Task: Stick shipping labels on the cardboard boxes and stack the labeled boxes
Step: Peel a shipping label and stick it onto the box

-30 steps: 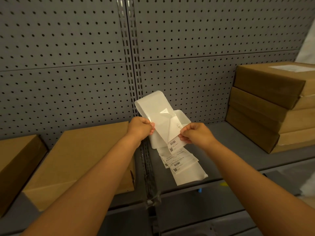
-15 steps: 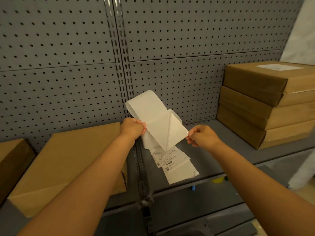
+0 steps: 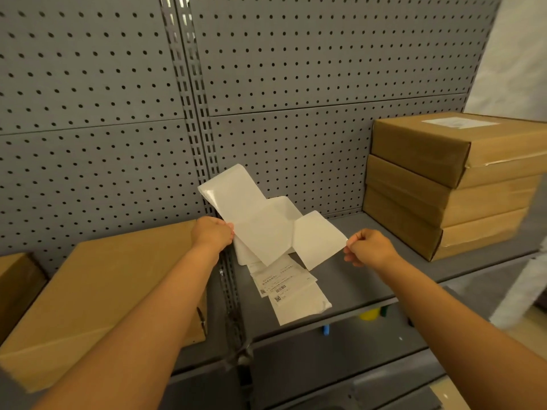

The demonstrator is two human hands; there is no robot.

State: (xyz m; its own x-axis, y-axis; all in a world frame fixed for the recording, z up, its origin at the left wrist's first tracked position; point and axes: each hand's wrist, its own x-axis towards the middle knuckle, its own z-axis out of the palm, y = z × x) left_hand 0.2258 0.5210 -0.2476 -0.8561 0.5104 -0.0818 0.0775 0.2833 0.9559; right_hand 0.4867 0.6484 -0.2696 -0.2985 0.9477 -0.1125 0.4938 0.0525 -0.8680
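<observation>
My left hand (image 3: 211, 232) grips a folded strip of white label backing (image 3: 251, 214) over the grey shelf (image 3: 370, 276). My right hand (image 3: 368, 247) pinches the corner of one label (image 3: 318, 239), peeled out to the right, blank side up. Printed labels (image 3: 281, 284) hang below the strip. A plain cardboard box (image 3: 97, 291) lies under my left arm. At the right stands a stack of three boxes (image 3: 450, 184); the top one carries a white label (image 3: 460, 122).
A grey pegboard wall (image 3: 296, 69) backs the shelf, with a slotted upright (image 3: 195, 113) between the bays. Another brown box (image 3: 14, 285) sits at the far left edge. Small yellow (image 3: 368, 315) and blue (image 3: 325, 329) items show below the shelf's front lip.
My right hand has pulled the label away from the backing strip, moving right. The view has shifted slightly rightward; the left hand keeps its hold.
</observation>
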